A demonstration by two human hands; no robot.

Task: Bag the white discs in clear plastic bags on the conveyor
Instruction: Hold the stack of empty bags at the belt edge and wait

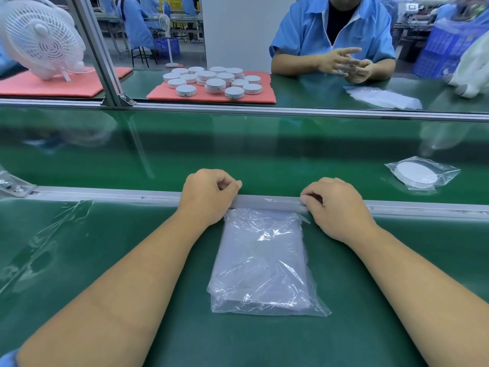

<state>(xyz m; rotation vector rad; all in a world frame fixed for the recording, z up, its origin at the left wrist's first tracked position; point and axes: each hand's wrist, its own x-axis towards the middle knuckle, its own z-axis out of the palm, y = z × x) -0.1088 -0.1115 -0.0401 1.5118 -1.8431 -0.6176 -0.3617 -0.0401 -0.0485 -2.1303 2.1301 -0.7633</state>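
Observation:
My left hand (209,193) and my right hand (336,205) rest on the metal rail (270,200) at the near edge of the green conveyor belt (238,152), fingers loosely curled, holding nothing. Between my forearms lies a pack of clear plastic bags (262,263) on the green table. One white disc sealed in a clear bag (420,174) lies on the belt at the right. Several loose white discs (215,80) sit on a pink foam mat (211,98) across the belt.
A person in a blue coat (333,38) sits opposite, hands together. Loose clear bags (383,98) lie near them. A white fan (42,35) stands far left on another pink mat. An aluminium post (98,51) rises behind the belt.

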